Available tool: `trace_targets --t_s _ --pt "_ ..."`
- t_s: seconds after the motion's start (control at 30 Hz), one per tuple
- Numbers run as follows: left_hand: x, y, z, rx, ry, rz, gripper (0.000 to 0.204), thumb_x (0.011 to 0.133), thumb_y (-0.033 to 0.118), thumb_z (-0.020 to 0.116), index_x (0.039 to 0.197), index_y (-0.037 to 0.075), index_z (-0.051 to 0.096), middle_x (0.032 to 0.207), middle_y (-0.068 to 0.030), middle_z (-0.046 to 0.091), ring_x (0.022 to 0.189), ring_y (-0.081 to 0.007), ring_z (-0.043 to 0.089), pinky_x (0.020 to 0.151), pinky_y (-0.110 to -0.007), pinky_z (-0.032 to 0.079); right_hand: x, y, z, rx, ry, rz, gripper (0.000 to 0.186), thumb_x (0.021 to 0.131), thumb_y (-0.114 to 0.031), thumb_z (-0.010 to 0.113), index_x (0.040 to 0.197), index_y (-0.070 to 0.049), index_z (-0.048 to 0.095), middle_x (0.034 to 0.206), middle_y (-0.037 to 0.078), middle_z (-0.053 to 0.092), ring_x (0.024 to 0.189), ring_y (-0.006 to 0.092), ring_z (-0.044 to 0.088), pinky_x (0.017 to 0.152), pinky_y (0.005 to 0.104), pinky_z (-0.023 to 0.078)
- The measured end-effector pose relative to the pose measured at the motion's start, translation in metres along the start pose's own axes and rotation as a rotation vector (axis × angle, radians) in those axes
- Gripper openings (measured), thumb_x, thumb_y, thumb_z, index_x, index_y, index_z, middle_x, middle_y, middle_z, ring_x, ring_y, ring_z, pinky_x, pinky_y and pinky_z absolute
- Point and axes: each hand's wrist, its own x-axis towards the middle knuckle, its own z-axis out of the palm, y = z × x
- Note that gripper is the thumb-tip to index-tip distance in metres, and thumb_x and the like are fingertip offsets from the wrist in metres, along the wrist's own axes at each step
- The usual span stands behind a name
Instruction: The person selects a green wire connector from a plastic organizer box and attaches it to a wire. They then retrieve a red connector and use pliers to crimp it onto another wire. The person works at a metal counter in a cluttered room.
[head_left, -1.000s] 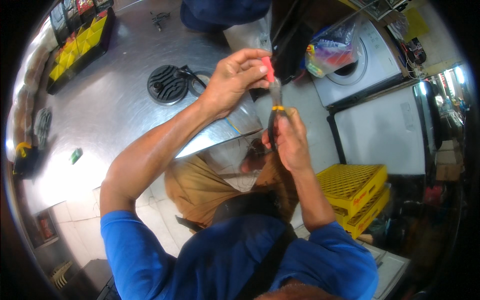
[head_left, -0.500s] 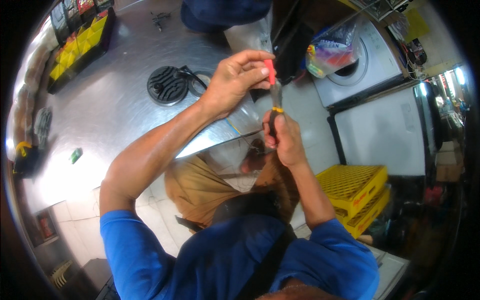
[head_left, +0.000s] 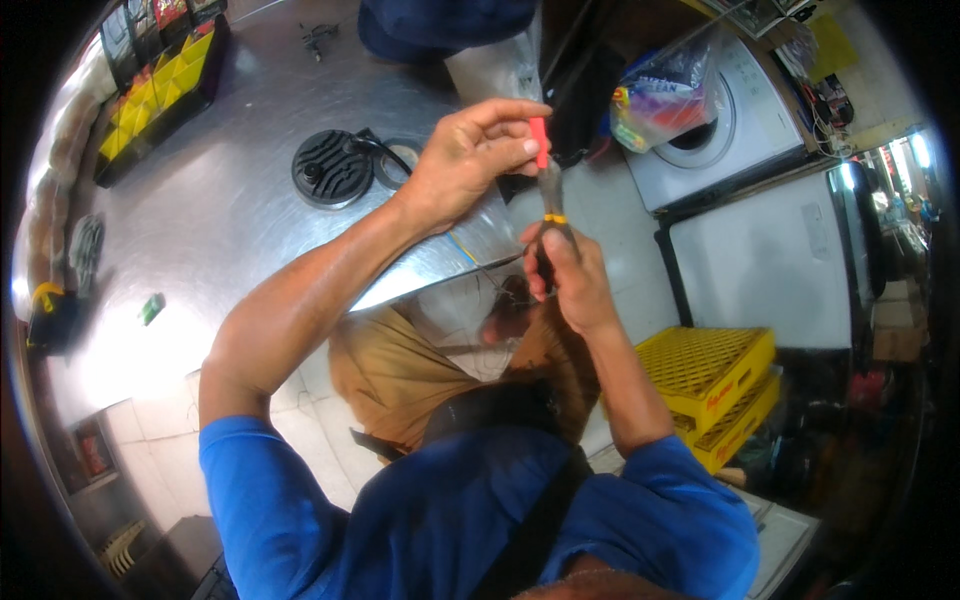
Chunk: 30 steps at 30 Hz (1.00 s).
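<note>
My left hand [head_left: 462, 165] reaches over the metal table and pinches a small flat red piece [head_left: 540, 142] between thumb and fingers. My right hand [head_left: 577, 278] is wrapped round the dark handles of a pair of pliers [head_left: 552, 192] with yellow bands. The metal jaws point up to the lower end of the red piece; whether they grip it, I cannot tell. Behind my left wrist lies a round black ribbed part [head_left: 335, 168] with a short black cable. A thin blue and yellow wire [head_left: 462, 248] runs over the table edge below my left hand.
The metal table [head_left: 250, 120] carries a black tray with yellow compartments [head_left: 160, 100] and a small green piece [head_left: 152, 309]. A dark blue cap [head_left: 450, 25] shows at the far side. To the right stand a white front-loading machine [head_left: 740, 120] and stacked yellow crates [head_left: 705, 370].
The pliers have turned slightly more upright in my right hand, which has shifted a little. My left hand and the red piece have hardly moved.
</note>
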Motion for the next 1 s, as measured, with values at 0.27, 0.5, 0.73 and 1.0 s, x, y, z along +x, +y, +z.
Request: trace_targets --t_s 0.27,0.5,0.73,1.0 --pt "-0.002 0.0 0.0 0.145 0.021 0.002 0.038 0.095 0.009 0.067 0.132 0.001 0.058 0.1 -0.0055 0.068 0.089 -0.0095 0.065 0.083 -0.023 0.055 -0.005 -0.01 0.001 -0.153 0.072 -0.043 0.053 0.1 -0.042 0.059 0.129 0.002 0.06 0.071 0.001 0.056 0.064 0.0097 0.059 0.058 0.0252 0.051" --pt "-0.003 0.0 0.003 0.153 -0.011 0.002 0.037 0.095 0.008 0.066 0.13 0.001 0.06 0.101 -0.0055 0.068 0.091 -0.0094 0.065 0.083 -0.022 0.055 -0.004 -0.005 0.0 -0.103 0.058 -0.098 0.051 0.101 -0.037 0.057 0.132 0.003 0.059 0.066 0.002 0.055 0.068 0.0115 0.062 0.064 0.0264 0.053" --pt "-0.003 0.002 0.002 0.144 -0.005 -0.005 0.035 0.095 0.008 0.066 0.129 0.001 0.061 0.102 -0.0066 0.068 0.092 -0.01 0.066 0.084 -0.023 0.056 -0.004 -0.007 0.002 -0.145 0.058 -0.116 0.052 0.101 -0.04 0.057 0.132 0.002 0.059 0.068 0.002 0.057 0.066 0.0103 0.06 0.062 0.0255 0.051" --pt "-0.003 -0.001 0.0 0.107 0.021 0.007 0.035 0.094 0.007 0.067 0.128 0.001 0.06 0.101 -0.0095 0.07 0.09 -0.0121 0.068 0.082 -0.023 0.057 -0.004 -0.013 0.009 -0.138 0.087 -0.078 0.052 0.101 -0.046 0.056 0.128 -0.001 0.062 0.068 0.0 0.055 0.063 0.0076 0.055 0.057 0.0235 0.046"
